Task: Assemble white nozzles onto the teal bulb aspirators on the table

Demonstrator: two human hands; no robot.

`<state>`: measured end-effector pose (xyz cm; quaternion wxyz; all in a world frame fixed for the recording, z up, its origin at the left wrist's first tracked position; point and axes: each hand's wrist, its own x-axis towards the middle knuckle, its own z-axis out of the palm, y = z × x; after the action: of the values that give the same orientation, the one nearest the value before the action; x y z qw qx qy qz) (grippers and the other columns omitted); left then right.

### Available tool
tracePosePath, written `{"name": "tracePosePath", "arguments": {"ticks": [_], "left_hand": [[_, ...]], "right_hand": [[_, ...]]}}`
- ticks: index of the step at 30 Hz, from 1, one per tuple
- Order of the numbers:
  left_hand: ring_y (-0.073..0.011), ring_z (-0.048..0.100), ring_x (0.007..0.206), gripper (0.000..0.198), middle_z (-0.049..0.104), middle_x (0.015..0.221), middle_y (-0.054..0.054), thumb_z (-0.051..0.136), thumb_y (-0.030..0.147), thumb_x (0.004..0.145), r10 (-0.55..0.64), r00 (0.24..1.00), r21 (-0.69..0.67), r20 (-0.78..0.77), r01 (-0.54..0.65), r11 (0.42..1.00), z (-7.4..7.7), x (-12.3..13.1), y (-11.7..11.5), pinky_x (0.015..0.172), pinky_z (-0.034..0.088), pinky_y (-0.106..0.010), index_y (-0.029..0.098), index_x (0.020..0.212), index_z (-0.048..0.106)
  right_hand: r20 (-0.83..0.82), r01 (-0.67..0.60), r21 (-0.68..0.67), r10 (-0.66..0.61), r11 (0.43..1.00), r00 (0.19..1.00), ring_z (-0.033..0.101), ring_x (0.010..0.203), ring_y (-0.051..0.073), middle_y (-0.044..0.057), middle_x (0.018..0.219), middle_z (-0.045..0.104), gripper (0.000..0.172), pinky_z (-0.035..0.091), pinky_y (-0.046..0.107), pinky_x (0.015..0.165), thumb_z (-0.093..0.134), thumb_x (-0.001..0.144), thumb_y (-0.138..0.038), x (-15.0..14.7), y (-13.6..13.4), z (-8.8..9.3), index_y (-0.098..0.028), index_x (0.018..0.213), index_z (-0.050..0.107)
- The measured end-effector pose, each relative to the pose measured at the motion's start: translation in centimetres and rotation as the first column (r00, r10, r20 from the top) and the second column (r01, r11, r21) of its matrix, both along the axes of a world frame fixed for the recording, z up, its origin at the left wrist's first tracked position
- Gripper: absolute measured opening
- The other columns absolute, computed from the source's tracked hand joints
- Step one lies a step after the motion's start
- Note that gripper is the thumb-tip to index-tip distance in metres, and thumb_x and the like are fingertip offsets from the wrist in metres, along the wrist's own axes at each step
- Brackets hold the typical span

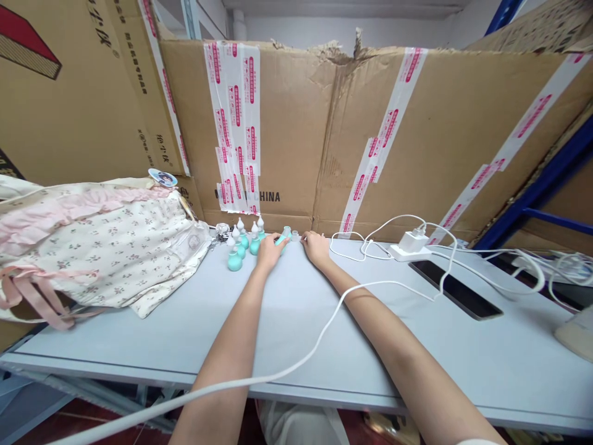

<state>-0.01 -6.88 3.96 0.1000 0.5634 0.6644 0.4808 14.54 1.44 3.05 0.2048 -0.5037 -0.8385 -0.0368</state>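
Observation:
My left hand (267,252) is closed around a teal piece with a translucent, ring-like end (283,235) at the back of the table. My right hand (317,248) rests on the tabletop just to the right, its fingers bent together; what they hold, if anything, is hidden. Between the two hands stands a small clear cap-like piece (295,236), close to the right fingertips. Left of my left hand, several small teal bulbs with white tips stand in a group, the nearest teal bulb (235,260) showing no tip.
A floral cloth bag (102,247) lies at the left. On the right are a white charger block (410,246), a dark phone (454,288) and looped cables. One white cable (319,340) crosses in front of my forearms. A cardboard wall (291,136) closes off the back.

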Motion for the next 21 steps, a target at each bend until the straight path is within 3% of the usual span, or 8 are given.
{"name": "tracePosePath", "arguments": {"ticks": [12, 17, 21], "left_hand": [[-0.0191, 0.060, 0.086, 0.032, 0.071, 0.094, -0.008, 0.057, 0.041, 0.080, -0.013, 1.000, 0.003, 0.005, 0.013, 1.000, -0.42, -0.13, 0.24, 0.078, 0.043, -0.028, 0.015, 0.094, 0.069], [-0.0190, 0.061, 0.085, 0.029, 0.071, 0.094, -0.007, 0.058, 0.039, 0.080, -0.019, 1.000, 0.009, 0.002, 0.019, 1.000, -0.42, -0.15, 0.20, 0.078, 0.043, -0.028, 0.015, 0.093, 0.070], [-0.0192, 0.061, 0.085, 0.031, 0.071, 0.093, -0.008, 0.058, 0.040, 0.080, -0.022, 1.000, 0.010, -0.003, 0.022, 1.000, -0.51, -0.19, 0.23, 0.079, 0.043, -0.028, 0.015, 0.094, 0.070]], "right_hand": [[0.021, 0.012, 0.024, -0.013, 1.000, 1.000, 0.061, 0.094, 0.019, 0.004, 0.106, 0.066, 0.024, 0.042, 0.027, 0.074, 0.041, 0.092, -0.025, 0.04, -0.19, -0.22, -0.022, 0.098, 0.064], [0.008, 0.000, 0.026, 0.000, 1.000, 1.000, 0.061, 0.095, 0.018, 0.005, 0.109, 0.065, 0.025, 0.042, 0.027, 0.077, 0.043, 0.091, -0.029, -0.02, -0.56, 0.01, -0.022, 0.108, 0.060], [0.042, -0.004, 0.005, 0.003, 1.000, 0.999, 0.061, 0.096, 0.018, 0.005, 0.106, 0.066, 0.023, 0.042, 0.027, 0.077, 0.045, 0.091, -0.029, -0.11, -0.63, 0.21, -0.022, 0.102, 0.063]]}}
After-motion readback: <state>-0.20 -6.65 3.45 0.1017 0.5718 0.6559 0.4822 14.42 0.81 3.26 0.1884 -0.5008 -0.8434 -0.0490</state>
